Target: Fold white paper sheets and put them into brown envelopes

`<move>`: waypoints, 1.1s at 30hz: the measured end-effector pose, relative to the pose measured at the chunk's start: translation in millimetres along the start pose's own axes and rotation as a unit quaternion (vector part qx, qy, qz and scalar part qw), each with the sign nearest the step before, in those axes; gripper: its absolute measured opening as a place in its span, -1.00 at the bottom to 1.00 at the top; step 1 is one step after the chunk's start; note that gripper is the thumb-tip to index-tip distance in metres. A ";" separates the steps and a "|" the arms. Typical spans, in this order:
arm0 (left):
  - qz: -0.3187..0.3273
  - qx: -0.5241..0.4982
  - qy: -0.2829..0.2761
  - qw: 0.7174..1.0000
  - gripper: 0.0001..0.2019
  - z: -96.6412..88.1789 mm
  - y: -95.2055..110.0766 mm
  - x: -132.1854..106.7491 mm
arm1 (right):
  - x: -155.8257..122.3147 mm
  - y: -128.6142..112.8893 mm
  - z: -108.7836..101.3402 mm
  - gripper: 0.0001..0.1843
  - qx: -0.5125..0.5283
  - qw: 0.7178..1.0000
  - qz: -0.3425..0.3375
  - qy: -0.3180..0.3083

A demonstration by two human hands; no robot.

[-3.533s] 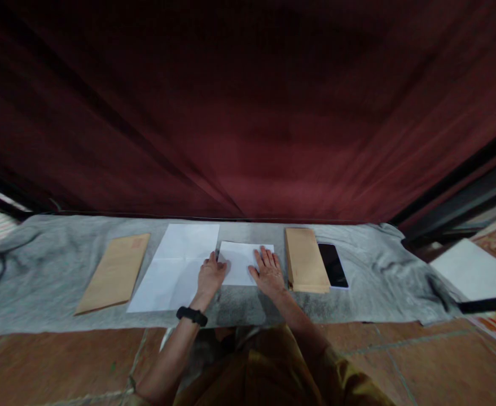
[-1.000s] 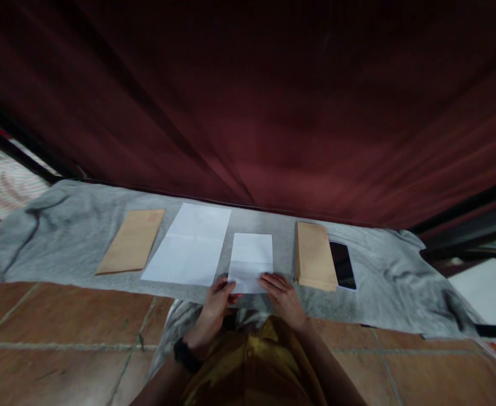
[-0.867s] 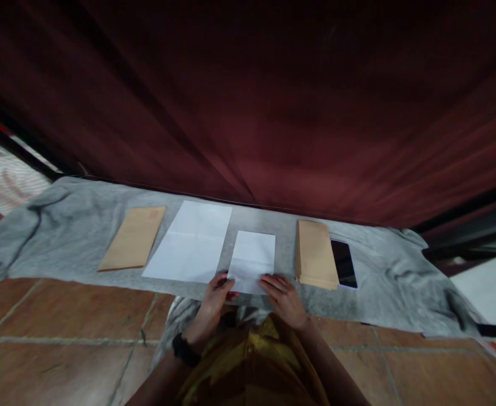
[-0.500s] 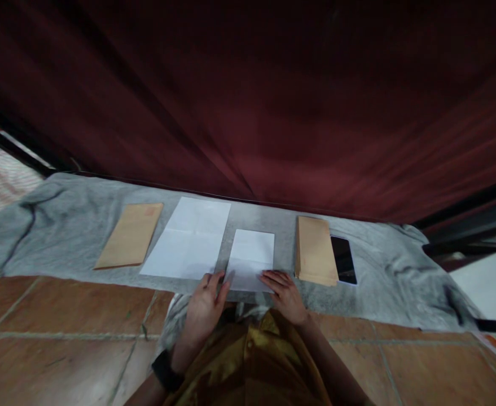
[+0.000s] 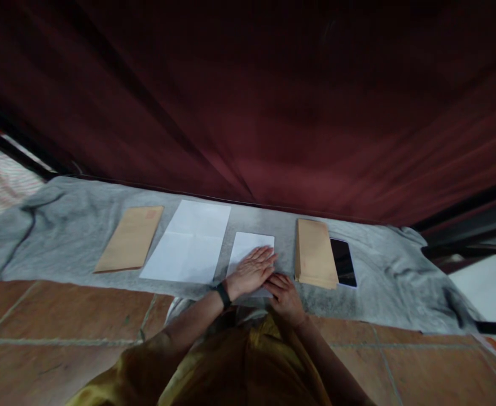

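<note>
A folded white sheet of paper [image 5: 248,241] lies in front of me on the grey cloth. Flat across its middle rests my left hand [image 5: 256,268], fingers stretched out toward the right edge of the paper. My right hand [image 5: 285,296] lies at the lower right edge of the same sheet, its fingers extended and partly under or beside the left fingertips. Left of the folded sheet is a larger creased white sheet [image 5: 188,242], spread out. Part of the folded sheet is hidden under my hands.
A brown envelope [image 5: 131,237] lies at the left. To the right are a stack of brown envelopes [image 5: 316,251] and a dark-screened phone [image 5: 344,262] beside it. Grey cloth [image 5: 383,276] covers the narrow surface. A dark red curtain [image 5: 248,113] hangs behind.
My left hand has moved from the lower left edge of the folded sheet up and right, onto its middle. My right hand has stayed nearly in place.
</note>
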State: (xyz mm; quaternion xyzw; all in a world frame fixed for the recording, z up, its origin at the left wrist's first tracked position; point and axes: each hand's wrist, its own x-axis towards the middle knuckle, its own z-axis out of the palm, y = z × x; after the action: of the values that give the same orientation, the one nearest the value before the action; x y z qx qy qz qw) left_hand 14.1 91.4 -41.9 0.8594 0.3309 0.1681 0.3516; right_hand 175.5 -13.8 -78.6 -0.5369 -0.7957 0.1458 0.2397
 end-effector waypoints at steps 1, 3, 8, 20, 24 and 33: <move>0.003 0.011 -0.005 1.000 -0.56 3.8 -3.7 7.4 | 0.5 -0.3 0.0 -0.48 0.003 1.000 0.004 -0.001; 0.002 0.033 -0.008 0.999 -0.56 9.4 -12.8 16.4 | 1.3 -0.7 -0.2 -0.44 0.012 1.000 0.004 -0.001; 0.017 0.068 0.018 0.997 -0.52 8.2 -34.0 13.7 | 1.1 -0.4 -0.3 -0.38 0.019 1.000 0.004 0.005; -0.058 0.076 0.078 0.992 -0.52 -13.9 -52.0 -38.9 | -3.0 2.7 2.5 -0.31 0.026 0.999 0.006 0.018; -0.037 0.023 0.034 0.998 -0.56 -33.2 -42.4 -86.2 | -6.2 5.6 5.7 -0.32 0.033 0.998 0.009 0.048; -0.072 -0.021 0.085 0.994 -0.69 -34.2 -45.7 -120.6 | -0.5 2.0 3.1 -0.54 0.064 0.994 0.045 0.077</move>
State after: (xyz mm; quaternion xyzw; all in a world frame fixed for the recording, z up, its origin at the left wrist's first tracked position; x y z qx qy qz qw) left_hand -111.8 49.8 -57.5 0.8084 0.4173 0.2216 0.3510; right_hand 175.6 -13.4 -82.3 -0.5652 -0.7391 0.1649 0.3273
